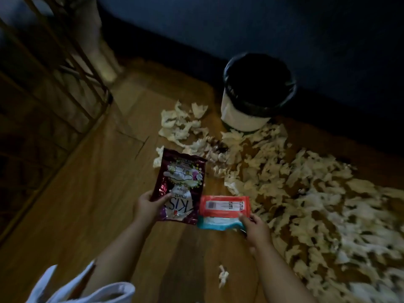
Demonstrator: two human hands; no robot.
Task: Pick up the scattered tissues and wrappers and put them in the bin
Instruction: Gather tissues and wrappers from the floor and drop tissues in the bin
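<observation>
Head view looks down on a wooden floor (87,204) in dim light. Torn tissues (306,193) lie thick over the right half of it, in a broad band running from the right edge up to the foot of the bin (244,114), with a smaller cluster just left of the bin. The bin is white with a black liner folded over its rim, stands upright with its mouth open, and sits close against a dark blue wall (284,29). Tissue scraps touch its base on the near side. Something small and dark lies among the scraps in front of the bin, too blurred to name. 1 stray scrap (223,278) lies apart on bare floor between the forearms.

A slatted wooden frame (54,73) stands along the left side, and a fold of white cloth (87,289) fills the lower left corner. Between the frame and the tissue band the boards are bare up to the wall.

Both hands are raised above the floor, well short of the bin, with the 2 wrappers nearly touching. The left hand (148,206) pinches a maroon wrapper (181,182) by its lower left corner, thumb on the printed face. The right hand (254,228) grips an orange and teal wrapper (223,206) at its right end, thumb on top.
</observation>
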